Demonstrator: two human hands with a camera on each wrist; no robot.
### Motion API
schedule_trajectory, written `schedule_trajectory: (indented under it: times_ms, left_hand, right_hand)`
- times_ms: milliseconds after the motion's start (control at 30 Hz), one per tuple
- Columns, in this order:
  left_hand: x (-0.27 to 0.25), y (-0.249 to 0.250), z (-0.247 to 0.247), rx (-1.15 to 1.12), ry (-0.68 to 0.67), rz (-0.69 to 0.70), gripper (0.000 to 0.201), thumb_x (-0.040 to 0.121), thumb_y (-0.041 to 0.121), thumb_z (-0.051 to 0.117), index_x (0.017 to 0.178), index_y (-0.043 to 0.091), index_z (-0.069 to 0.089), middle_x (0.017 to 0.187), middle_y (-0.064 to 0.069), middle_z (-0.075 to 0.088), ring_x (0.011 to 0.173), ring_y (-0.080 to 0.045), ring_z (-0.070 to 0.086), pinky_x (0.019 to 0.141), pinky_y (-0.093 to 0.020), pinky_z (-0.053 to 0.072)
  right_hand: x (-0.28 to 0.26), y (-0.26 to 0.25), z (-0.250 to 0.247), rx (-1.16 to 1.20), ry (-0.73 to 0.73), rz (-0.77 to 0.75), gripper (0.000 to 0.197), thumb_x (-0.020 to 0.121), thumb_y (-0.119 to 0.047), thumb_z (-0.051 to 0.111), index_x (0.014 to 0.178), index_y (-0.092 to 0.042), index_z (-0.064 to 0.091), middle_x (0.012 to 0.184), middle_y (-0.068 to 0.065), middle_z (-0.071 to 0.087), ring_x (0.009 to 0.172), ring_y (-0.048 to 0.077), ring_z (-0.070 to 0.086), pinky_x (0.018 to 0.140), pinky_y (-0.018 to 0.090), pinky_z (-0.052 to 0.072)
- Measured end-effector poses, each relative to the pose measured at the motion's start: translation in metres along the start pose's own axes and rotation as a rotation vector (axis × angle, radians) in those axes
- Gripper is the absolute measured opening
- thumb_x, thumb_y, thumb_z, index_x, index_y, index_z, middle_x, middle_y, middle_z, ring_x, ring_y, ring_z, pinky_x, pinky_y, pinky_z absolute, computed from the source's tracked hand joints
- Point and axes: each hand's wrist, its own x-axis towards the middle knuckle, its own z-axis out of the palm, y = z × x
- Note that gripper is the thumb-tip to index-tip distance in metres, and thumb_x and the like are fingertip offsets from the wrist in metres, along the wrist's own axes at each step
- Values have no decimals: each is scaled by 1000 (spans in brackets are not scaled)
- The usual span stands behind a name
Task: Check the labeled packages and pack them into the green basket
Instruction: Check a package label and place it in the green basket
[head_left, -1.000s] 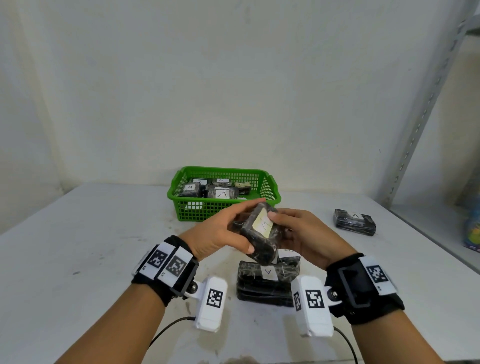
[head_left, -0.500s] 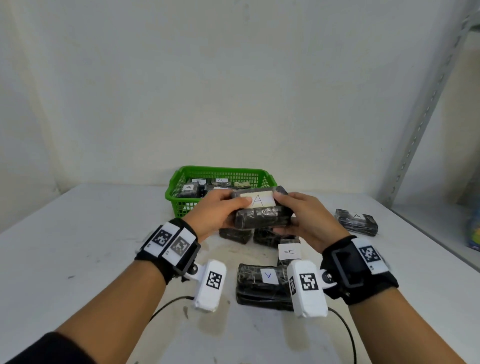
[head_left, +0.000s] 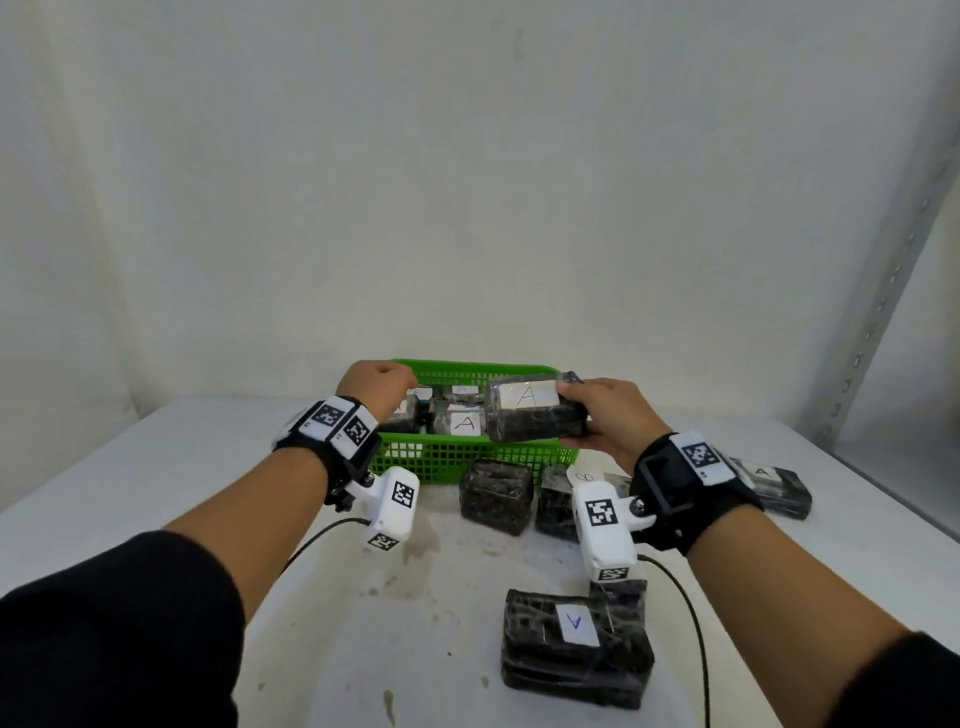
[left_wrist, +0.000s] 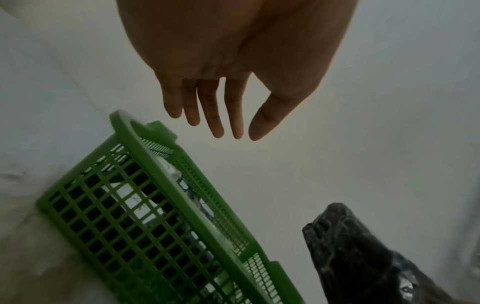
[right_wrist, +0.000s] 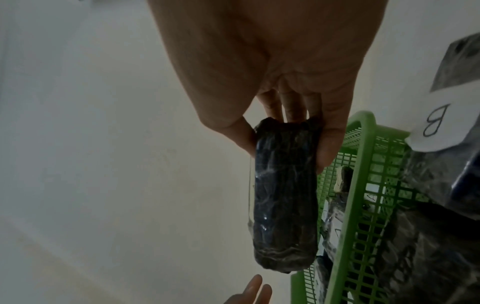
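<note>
Now right hand (head_left: 605, 415) grips A-labelled package (head_left: 535, 415) over green basket (head_left: 467, 457); left hand (head_left: 376, 387) loose-fingered, holding nothing.

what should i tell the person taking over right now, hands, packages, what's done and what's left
Right hand grips one end of a dark plastic-wrapped package with a white A label, holding it over the green plastic mesh basket.
Left hand is open and holds nothing, above the basket's left end.
Done: several labelled packages already lie in the basket.
Left: drop in the held package. Then check those on the white table: two dark packages just in front of the basket, one with a B label, an A package at far right, and a near stack of packages with an A label on top.
</note>
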Motion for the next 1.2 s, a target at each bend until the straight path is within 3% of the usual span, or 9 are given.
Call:
schedule_trajectory:
  times_ms: [67, 200, 367, 433, 600, 767, 867, 967, 1200]
  left_hand:
    - [13, -6, 2, 70, 27, -55, 7, 79, 18, 62, 81, 21, 68, 84, 0, 57, 79, -20, 49, 61, -24, 36]
    - [38, -18, 8, 194, 61, -131, 12, 75, 23, 59, 77, 15, 68, 85, -3, 66, 78, -26, 61, 73, -30, 50]
    - [61, -25, 15, 268, 87, -198, 46, 78, 24, 59, 121, 9, 61, 129, -16, 55, 102, -33, 61, 78, -30, 48]
    - [69, -30, 17, 293, 83, -221, 50, 82, 25, 59, 128, 5, 55, 129, -18, 54, 103, -34, 60, 75, -29, 44]
    - [83, -40, 18, 301, 54, -223, 17, 82, 19, 58, 71, 9, 51, 69, -6, 54, 57, -19, 48, 51, -23, 34]
    - [94, -42, 15, 389, 27, -233, 29, 87, 15, 53, 61, 13, 41, 63, -3, 45, 54, -18, 39, 49, -24, 28]
    - [97, -45, 17, 440, 36, -253, 29, 89, 9, 51, 62, 6, 43, 67, -9, 48, 68, -25, 50, 56, -25, 35]
    - [101, -49, 21, 448, 54, -257, 31, 93, 8, 49, 62, 5, 43, 69, -11, 49, 64, -25, 49, 56, -27, 36]
    - [100, -53, 23, 509, 81, -195, 25, 97, 13, 46, 72, 5, 46, 119, -22, 64, 101, -36, 61, 83, -36, 47]
  right_hand:
    - [12, 2, 10, -22, 1, -4, 20, 96, -19, 73, 103, -3, 64, 91, 13, 66, 82, 28, 68, 71, 42, 62]
    - [36, 4, 24, -68, 18, -4, 21, 94, -15, 75, 77, -8, 64, 80, 11, 64, 80, 30, 67, 82, 49, 62]
    - [67, 9, 22, -140, 70, 37, 27, 91, -12, 77, 69, -6, 63, 76, 14, 64, 79, 35, 68, 83, 53, 62]
    - [79, 14, 20, -207, 80, 47, 26, 89, -16, 79, 70, -6, 65, 80, 18, 68, 81, 38, 70, 84, 54, 62]
    - [112, 34, 16, -471, 52, 84, 26, 78, -29, 78, 92, -9, 68, 115, 24, 73, 94, 34, 69, 94, 49, 60]
    - [116, 29, 23, -636, 11, 93, 19, 95, -17, 64, 81, -7, 56, 114, 28, 66, 105, 40, 66, 89, 43, 53]
    - [124, 31, 18, -597, -11, 122, 13, 93, -14, 65, 83, -11, 58, 104, 16, 62, 94, 30, 60, 97, 47, 55]
    - [128, 27, 13, -445, -15, 157, 11, 92, -9, 67, 83, -8, 60, 103, 23, 68, 92, 38, 68, 92, 55, 60]
    - [125, 27, 23, -585, -155, 211, 14, 95, -8, 63, 82, -6, 60, 93, 17, 63, 88, 34, 65, 81, 43, 56]
